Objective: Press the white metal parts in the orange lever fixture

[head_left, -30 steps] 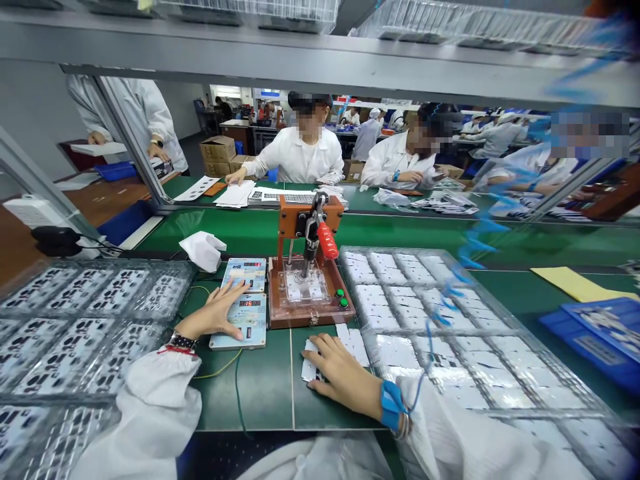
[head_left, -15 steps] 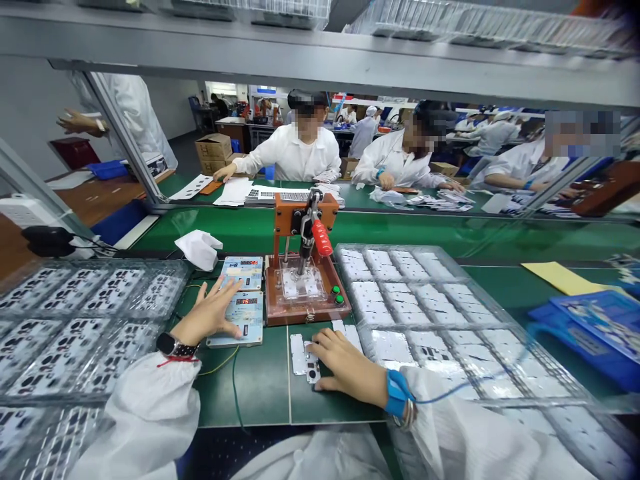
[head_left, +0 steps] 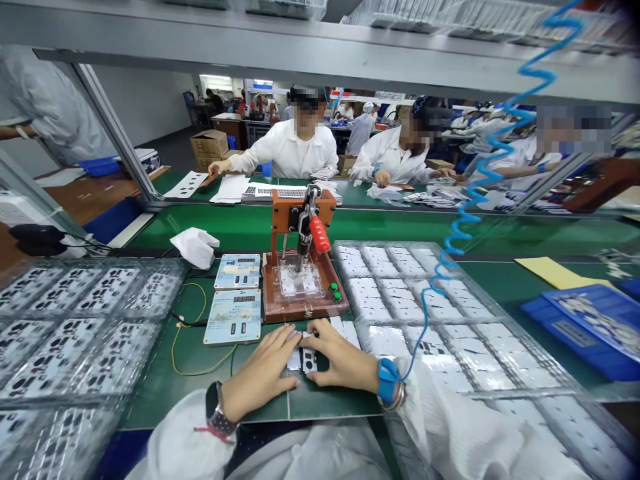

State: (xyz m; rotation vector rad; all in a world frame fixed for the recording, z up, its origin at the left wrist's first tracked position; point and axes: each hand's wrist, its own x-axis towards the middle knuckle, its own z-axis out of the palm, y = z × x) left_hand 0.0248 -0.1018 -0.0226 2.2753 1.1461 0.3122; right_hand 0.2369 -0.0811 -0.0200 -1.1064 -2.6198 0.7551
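Two small white circuit boards lie side by side on the green bench in front of me. My left hand [head_left: 264,372] has its fingertips and thumb at the plainer left board [head_left: 293,361], covering part of it. My right hand [head_left: 345,357] grips the right board [head_left: 309,361], which carries black parts, between fingers at its top and thumb at its bottom. Just beyond stands a brown test fixture [head_left: 306,310] with a red-handled toggle clamp [head_left: 320,233], a clear press plate and two green buttons. More white boards [head_left: 345,328] lie behind my right hand.
Two light-blue meter boxes [head_left: 233,317] with wires stand left of the fixture. Clear trays of boards lie left [head_left: 95,347] and right [head_left: 445,327]. A coiled blue cord [head_left: 463,227] runs from my right wristband upward. A blue bin [head_left: 583,340] sits far right. Co-workers sit opposite.
My left hand has moved right, from the meter boxes to the left board. My right hand stays at the right board. The red digits on the meters have gone dark. The coiled cord has swung into view.
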